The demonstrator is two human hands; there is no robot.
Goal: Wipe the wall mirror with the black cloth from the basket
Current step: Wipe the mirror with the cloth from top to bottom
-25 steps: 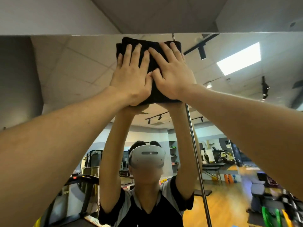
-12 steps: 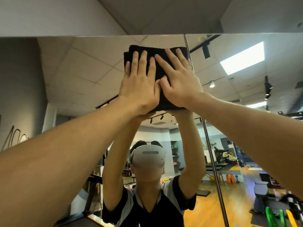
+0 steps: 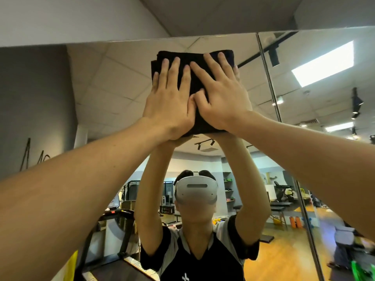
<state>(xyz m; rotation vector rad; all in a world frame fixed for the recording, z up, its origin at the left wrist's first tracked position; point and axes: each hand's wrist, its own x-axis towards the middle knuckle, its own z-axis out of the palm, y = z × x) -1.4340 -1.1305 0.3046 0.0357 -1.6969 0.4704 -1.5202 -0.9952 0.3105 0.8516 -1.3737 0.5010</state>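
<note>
A folded black cloth lies flat against the wall mirror, just below the mirror's top edge. My left hand presses on the cloth's left half with its fingers spread. Beside it, my right hand presses on the right half, and the two thumbs touch. Both arms reach up and forward. The cloth's lower part is hidden under my palms. The basket is not in view.
A vertical seam between mirror panels runs to the right of the cloth. Above the mirror is a plain white wall. The glass reflects a person in a white headset, a treadmill and gym gear.
Both hands have slid the cloth leftward along the mirror's top. The panel seam, behind the cloth a second ago, now stands well to its right.
</note>
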